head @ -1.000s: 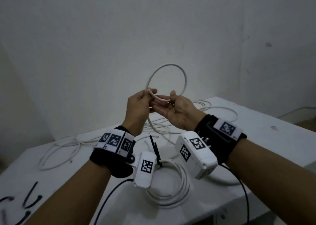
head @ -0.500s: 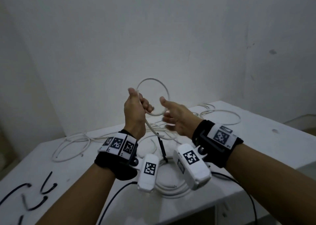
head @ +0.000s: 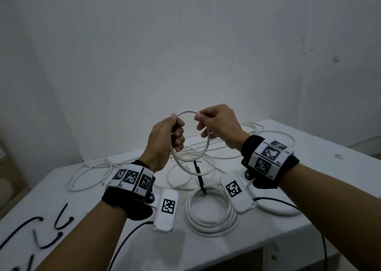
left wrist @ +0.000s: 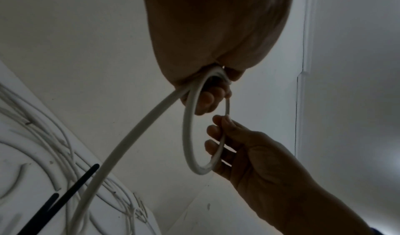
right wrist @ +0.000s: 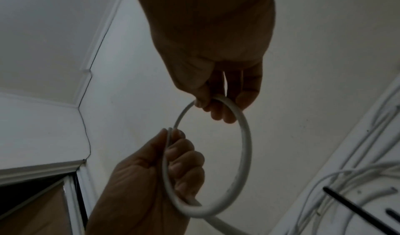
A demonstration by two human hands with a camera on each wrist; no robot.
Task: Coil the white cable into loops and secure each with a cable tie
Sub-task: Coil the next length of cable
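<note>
Both hands hold one round loop of white cable point(head: 207, 142) up above the white table point(head: 321, 180). My left hand point(head: 168, 138) grips the loop's left side in a fist, with two strands of cable point(right wrist: 167, 153) running through it. My right hand point(head: 216, 123) pinches the loop's upper right between thumb and fingers. From the left fist the cable point(left wrist: 134, 136) trails down to the table. In the right wrist view the loop point(right wrist: 244, 153) spans both hands. A finished coil point(head: 210, 211) with a black cable tie point(head: 199, 177) standing up from it lies below the hands.
Loose white cable point(head: 90, 172) sprawls across the table's back and left. Several black cable ties point(head: 53, 231) lie at the front left. Another white coil point(head: 276, 208) lies under my right wrist. A white wall stands close behind the table.
The right hand moved from the loop's lower side up to its upper right and now pinches it. The loop has come lower and more upright between the hands.
</note>
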